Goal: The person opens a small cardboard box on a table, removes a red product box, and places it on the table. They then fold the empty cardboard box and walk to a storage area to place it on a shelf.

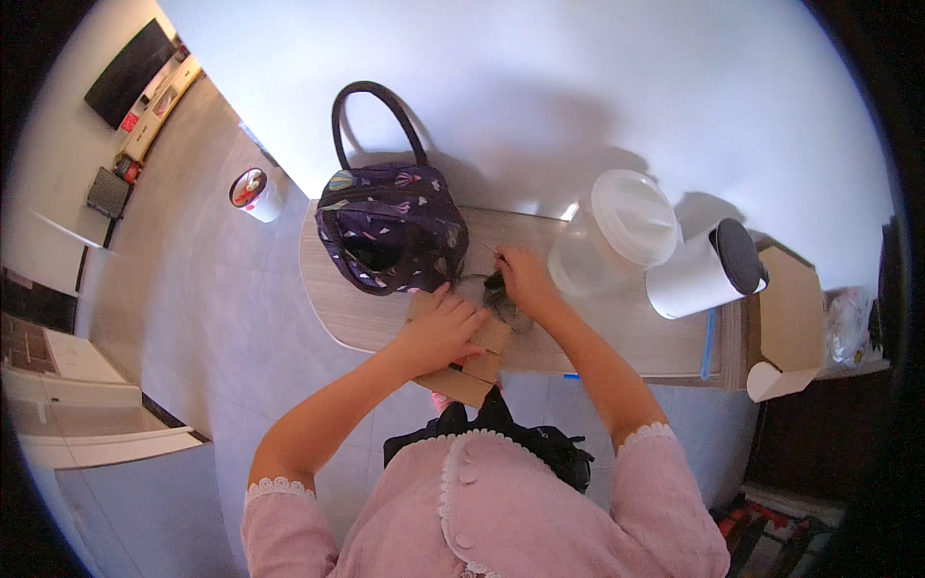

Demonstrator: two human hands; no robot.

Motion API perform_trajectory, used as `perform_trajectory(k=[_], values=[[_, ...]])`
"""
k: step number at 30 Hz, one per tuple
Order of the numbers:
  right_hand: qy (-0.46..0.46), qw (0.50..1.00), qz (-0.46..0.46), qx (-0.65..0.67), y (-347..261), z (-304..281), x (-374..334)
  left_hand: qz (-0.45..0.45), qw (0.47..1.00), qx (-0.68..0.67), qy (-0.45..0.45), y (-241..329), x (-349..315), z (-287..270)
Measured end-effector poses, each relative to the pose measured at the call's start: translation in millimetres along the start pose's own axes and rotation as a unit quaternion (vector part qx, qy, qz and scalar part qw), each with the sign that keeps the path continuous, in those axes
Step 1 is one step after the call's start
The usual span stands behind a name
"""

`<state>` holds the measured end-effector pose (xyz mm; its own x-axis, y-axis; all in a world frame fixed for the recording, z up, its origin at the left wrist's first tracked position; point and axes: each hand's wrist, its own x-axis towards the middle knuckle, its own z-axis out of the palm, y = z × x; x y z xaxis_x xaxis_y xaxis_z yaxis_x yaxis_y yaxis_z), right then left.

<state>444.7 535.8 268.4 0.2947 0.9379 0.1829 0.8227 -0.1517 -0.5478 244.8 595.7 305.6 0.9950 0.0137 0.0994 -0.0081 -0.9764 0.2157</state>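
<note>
My left hand (438,337) is on a small open brown cardboard box (461,385) at the table's near edge, its fingers bent over the top and gripping it. Just beyond and to the right, my right hand (527,281) is closed, fingers pinched on a dark, thin cable-like thing. A tangle of black cable (497,297) hangs below these fingers, beside the box. What exactly sits between the fingertips is partly hidden. Close to my left hand stands a dark blue patterned handbag (390,217) with a black handle.
On the wooden table (626,337) stand a translucent plastic jug (617,236) with a white lid and a white canister (689,277) with a black top. An open cardboard carton (785,308) is at the right. A white wall rises behind. A bin (255,197) stands on the floor.
</note>
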Motion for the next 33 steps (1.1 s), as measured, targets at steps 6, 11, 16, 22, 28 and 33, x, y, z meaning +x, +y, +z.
perform_trajectory(k=[6,11,16,22,28,33], values=[[0.047,0.992,-0.003,0.116,-40.7,-70.9,-69.2,0.03,0.994,-0.102,0.022,5.8,17.3,-4.5],[-0.121,0.872,0.196,0.433,-19.8,-64.2,-112.3,0.046,0.996,-0.079,0.012,8.0,23.7,1.6],[-0.179,0.783,0.293,0.519,-37.6,-33.6,-130.4,0.041,0.998,-0.032,0.018,7.1,25.3,5.6],[-0.103,0.791,0.295,0.526,-58.3,-20.0,-131.5,0.031,0.999,-0.006,0.033,8.3,25.6,8.6],[-0.089,0.836,0.284,0.462,-57.7,-16.1,-128.4,0.022,0.999,-0.01,0.044,9.3,25.3,8.3],[-0.015,0.928,0.245,0.281,-59.6,-5.8,-115.1,0.025,0.996,-0.022,0.084,8.5,27.4,10.1]])
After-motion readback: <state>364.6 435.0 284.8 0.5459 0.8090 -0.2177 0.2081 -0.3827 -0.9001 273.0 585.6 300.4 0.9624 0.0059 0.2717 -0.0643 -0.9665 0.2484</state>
